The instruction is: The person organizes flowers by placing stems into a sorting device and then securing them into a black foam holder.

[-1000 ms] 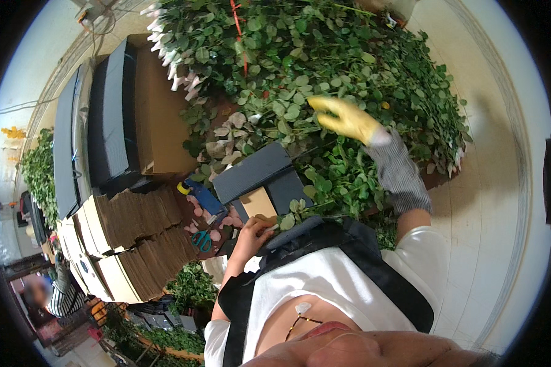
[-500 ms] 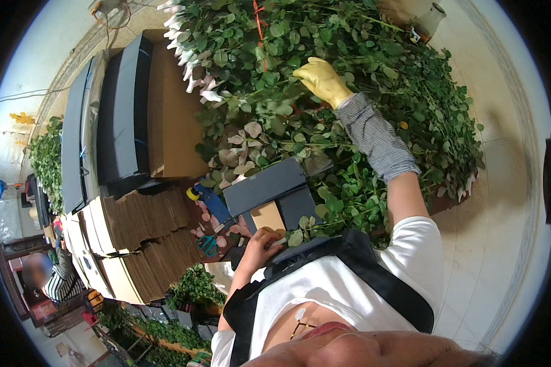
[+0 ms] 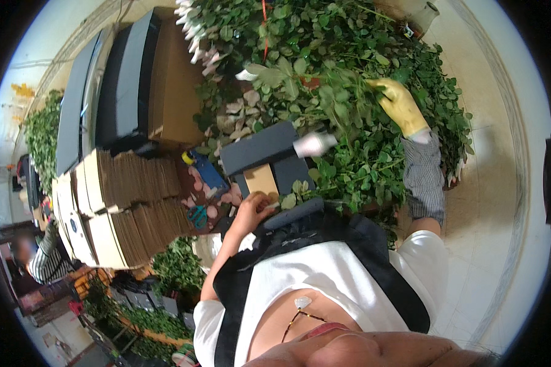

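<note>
My right hand (image 3: 400, 105), in a yellow rubber glove and a checked sleeve, is closed on a leafy rose stem (image 3: 343, 92) at the right side of a large heap of green stems. A blurred pale pink bloom in a whitish sleeve (image 3: 315, 145) hangs by the dark grey cardboard piece (image 3: 260, 148). My bare left hand (image 3: 254, 213) has its fingers curled at the near end of a tan card strip (image 3: 262, 181), close to my apron. What its fingertips hold, if anything, is hidden.
Teal scissors (image 3: 197, 216) and a blue tool with a yellow part (image 3: 208, 171) lie among loose petals. Stacked flat cardboard (image 3: 141, 208) and tall dark boxes (image 3: 125, 79) stand left. A person in stripes (image 3: 48, 264) is far left. A glass vessel (image 3: 423, 19) stands at upper right.
My right hand has swung right and nearer to me, with leafy stem trailing from it. A sleeved bloom now shows beside the dark cardboard. My left hand stays by the tan strip.
</note>
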`<state>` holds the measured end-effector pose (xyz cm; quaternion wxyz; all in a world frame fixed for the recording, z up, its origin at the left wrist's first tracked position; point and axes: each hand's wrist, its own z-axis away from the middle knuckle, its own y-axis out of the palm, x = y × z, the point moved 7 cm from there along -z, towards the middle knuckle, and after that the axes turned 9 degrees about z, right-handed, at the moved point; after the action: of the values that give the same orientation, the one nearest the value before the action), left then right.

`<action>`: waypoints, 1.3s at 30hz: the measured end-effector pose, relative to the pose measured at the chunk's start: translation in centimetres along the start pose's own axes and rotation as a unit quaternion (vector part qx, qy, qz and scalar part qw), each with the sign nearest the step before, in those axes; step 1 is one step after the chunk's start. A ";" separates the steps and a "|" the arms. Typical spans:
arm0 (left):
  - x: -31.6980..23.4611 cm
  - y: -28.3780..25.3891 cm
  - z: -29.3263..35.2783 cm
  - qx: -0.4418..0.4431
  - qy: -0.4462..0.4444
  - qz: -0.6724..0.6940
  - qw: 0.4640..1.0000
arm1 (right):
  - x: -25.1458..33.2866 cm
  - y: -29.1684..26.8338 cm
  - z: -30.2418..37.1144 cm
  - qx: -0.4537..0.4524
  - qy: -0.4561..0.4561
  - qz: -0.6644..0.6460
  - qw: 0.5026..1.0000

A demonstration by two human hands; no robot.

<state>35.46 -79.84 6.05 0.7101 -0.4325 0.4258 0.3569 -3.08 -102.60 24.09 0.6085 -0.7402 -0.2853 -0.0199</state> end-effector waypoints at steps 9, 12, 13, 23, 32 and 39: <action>0.8 0.4 0.4 -0.008 -0.001 0.021 1.000 | 6.1 3.5 8.9 0.080 0.085 -0.172 0.978; -0.3 0.0 0.3 -0.004 0.004 -0.014 1.000 | 7.3 -0.7 6.1 -0.006 0.032 -0.117 0.993; 0.8 0.1 0.5 -0.010 0.010 0.023 1.000 | 8.1 -2.1 4.4 -0.044 -0.008 -0.084 0.995; 0.5 0.7 -0.1 0.003 0.023 0.016 1.000 | 12.5 -12.4 -6.3 -0.300 -0.122 0.333 0.886; 0.4 -0.1 0.0 -0.012 0.054 0.004 0.998 | 9.4 -7.8 -7.9 -0.130 -0.053 0.273 0.952; 1.3 -0.5 1.1 -0.036 0.025 0.016 0.999 | 10.3 -6.5 -9.2 0.083 -0.037 0.111 0.990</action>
<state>36.68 -78.86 5.29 0.6775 -0.4596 0.4373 0.3723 5.61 -106.28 36.11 0.6554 -0.7144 -0.2241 0.0994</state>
